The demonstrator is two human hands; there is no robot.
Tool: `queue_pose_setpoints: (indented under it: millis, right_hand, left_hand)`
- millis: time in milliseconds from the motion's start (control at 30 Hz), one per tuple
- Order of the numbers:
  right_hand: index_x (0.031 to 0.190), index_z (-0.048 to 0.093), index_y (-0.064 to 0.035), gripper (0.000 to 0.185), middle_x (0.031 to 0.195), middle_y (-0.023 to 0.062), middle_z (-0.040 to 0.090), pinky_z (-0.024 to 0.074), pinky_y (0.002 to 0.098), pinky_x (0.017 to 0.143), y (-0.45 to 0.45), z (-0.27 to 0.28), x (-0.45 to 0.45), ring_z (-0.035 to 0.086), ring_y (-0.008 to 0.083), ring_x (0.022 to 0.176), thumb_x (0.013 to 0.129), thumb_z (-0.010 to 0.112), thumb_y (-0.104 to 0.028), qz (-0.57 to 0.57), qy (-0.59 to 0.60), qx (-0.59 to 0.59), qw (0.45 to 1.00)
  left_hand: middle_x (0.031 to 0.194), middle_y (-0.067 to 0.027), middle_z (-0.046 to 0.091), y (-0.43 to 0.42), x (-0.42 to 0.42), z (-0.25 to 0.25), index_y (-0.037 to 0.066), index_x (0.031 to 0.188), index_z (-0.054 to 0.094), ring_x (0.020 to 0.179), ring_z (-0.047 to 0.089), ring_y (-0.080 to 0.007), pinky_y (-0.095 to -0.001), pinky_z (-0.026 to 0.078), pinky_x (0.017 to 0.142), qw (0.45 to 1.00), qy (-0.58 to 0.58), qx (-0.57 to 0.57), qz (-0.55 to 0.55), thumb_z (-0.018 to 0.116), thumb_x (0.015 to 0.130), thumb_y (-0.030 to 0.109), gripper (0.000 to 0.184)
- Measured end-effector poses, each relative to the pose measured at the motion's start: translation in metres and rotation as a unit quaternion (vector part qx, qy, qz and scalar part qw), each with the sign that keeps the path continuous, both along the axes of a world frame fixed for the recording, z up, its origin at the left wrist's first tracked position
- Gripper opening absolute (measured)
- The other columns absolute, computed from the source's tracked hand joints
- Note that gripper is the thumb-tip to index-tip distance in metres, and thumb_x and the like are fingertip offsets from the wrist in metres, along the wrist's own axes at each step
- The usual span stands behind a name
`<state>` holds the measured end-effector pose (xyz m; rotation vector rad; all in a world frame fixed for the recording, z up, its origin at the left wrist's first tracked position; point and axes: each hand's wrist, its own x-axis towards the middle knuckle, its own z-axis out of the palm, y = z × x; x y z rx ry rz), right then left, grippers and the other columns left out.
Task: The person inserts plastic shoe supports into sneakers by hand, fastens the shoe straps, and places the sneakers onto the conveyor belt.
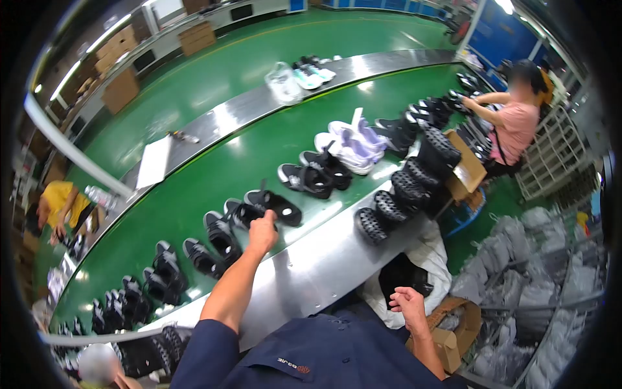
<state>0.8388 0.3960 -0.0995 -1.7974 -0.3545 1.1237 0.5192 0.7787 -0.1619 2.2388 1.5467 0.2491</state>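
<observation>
My left hand (262, 232) reaches over the near edge of the green belt, its fingers closed at the heel end of a black shoe (243, 214). The finger contact is partly hidden by the back of the hand. Another black shoe (282, 206) lies just beyond it, its opening facing up. To the left of the hand is a pair of dark grey-black shoes (221, 236). My right hand (408, 305) hangs near my body with fingers loosely bent and apart, holding nothing, above an open cardboard box (447, 347) and beside a white sack (434, 256).
More shoe pairs line the green belt (246, 155), including white-lilac shoes (353, 146). Black shoes stand sole-outward on the metal ledge (304, 272) by a carton (463, 165). A co-worker in pink (512, 126) handles shoes at right; wrapped grey bundles (512, 285) fill a rack.
</observation>
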Motion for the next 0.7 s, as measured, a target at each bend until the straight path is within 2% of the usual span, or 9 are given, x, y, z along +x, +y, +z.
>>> queue_pose_setpoints:
  millis: [100,133,200,267,300,400,500,567,700]
  right_hand:
    - [0.122,0.065,0.0045,0.032,0.097,0.0121,0.073,0.0594,0.0299,0.066,-0.028,0.012,0.009,0.071,0.0174,0.079,0.096,0.068,-0.012,-0.068,-0.037,-0.012,0.997]
    - [0.122,0.065,0.0037,0.032,0.097,0.0114,0.073,0.0592,0.0299,0.066,-0.035,0.013,0.013,0.071,0.0171,0.079,0.096,0.068,-0.013,-0.076,-0.058,-0.023,0.995]
    - [0.123,0.065,0.0020,0.032,0.097,0.0099,0.073,0.0586,0.0298,0.066,-0.040,0.008,0.024,0.070,0.0166,0.078,0.096,0.069,-0.014,-0.087,-0.102,-0.042,0.990]
    - [0.125,0.065,0.0018,0.036,0.091,0.0108,0.072,0.0557,0.0356,0.068,-0.019,0.022,0.030,0.068,0.0210,0.074,0.095,0.072,-0.019,-0.027,-0.284,-0.052,0.957]
    - [0.124,0.066,0.0017,0.038,0.087,0.0129,0.071,0.0544,0.0390,0.069,0.000,0.035,0.031,0.068,0.0258,0.074,0.095,0.073,-0.021,0.011,-0.390,-0.046,0.919]
    - [0.131,0.060,0.0017,0.050,0.095,0.0170,0.067,0.0534,0.0453,0.080,0.068,0.056,0.040,0.066,0.0362,0.089,0.093,0.075,-0.028,0.075,-0.481,-0.011,0.874]
    - [0.140,0.053,0.0006,0.065,0.112,0.0201,0.064,0.0541,0.0487,0.085,0.124,0.046,0.053,0.064,0.0395,0.103,0.092,0.075,-0.037,0.144,-0.580,-0.010,0.802]
    - [0.142,0.051,-0.0008,0.070,0.116,0.0199,0.063,0.0554,0.0504,0.086,0.150,0.043,0.058,0.064,0.0390,0.106,0.092,0.074,-0.044,0.180,-0.617,-0.033,0.765]
    - [0.144,0.051,-0.0022,0.075,0.120,0.0184,0.064,0.0570,0.0494,0.086,0.178,0.047,0.060,0.065,0.0369,0.108,0.090,0.074,-0.049,0.246,-0.618,-0.111,0.739]
  left_hand:
    - [0.096,-0.0297,0.071,-0.011,0.042,0.021,0.006,0.115,0.054,0.098,0.069,-0.0504,-0.0574,0.052,0.089,0.997,-0.045,-0.048,0.040,0.063,0.082,0.000,0.035]
    - [0.104,-0.0303,0.071,-0.013,0.057,0.024,0.008,0.126,0.050,0.105,0.068,-0.0498,-0.0559,0.052,0.094,0.994,-0.037,-0.082,0.055,0.064,0.082,0.001,0.047]
    - [0.117,-0.0289,0.071,-0.017,0.079,0.033,0.013,0.147,0.040,0.113,0.068,-0.0457,-0.0520,0.052,0.099,0.989,-0.015,-0.130,0.069,0.068,0.085,0.015,0.069]
    - [0.127,-0.0244,0.070,-0.015,0.091,0.037,0.017,0.157,0.033,0.119,0.067,-0.0403,-0.0487,0.052,0.102,0.979,0.005,-0.166,0.117,0.072,0.088,0.036,0.081]
    - [0.131,-0.0213,0.069,-0.012,0.092,0.037,0.018,0.154,0.039,0.123,0.066,-0.0385,-0.0482,0.052,0.103,0.975,-0.014,-0.164,0.147,0.074,0.088,0.043,0.079]
    - [0.133,-0.0186,0.069,-0.008,0.082,0.030,0.017,0.148,0.051,0.125,0.065,-0.0385,-0.0496,0.051,0.103,0.968,-0.041,-0.139,0.203,0.076,0.086,0.047,0.073]
    - [0.129,-0.0205,0.071,-0.016,0.063,0.024,0.012,0.135,0.066,0.125,0.065,-0.0373,-0.0484,0.051,0.103,0.978,-0.021,-0.159,0.133,0.076,0.087,0.044,0.059]
    - [0.113,-0.0210,0.075,-0.032,0.055,0.022,0.009,0.119,0.071,0.110,0.070,-0.0404,-0.0512,0.055,0.093,0.987,-0.018,-0.078,0.136,0.075,0.088,0.036,0.041]
    - [0.093,-0.0229,0.075,-0.088,0.041,0.054,0.010,0.108,0.071,0.091,0.073,-0.0424,-0.0541,0.056,0.082,0.998,0.039,-0.016,0.055,0.079,0.083,0.034,0.036]
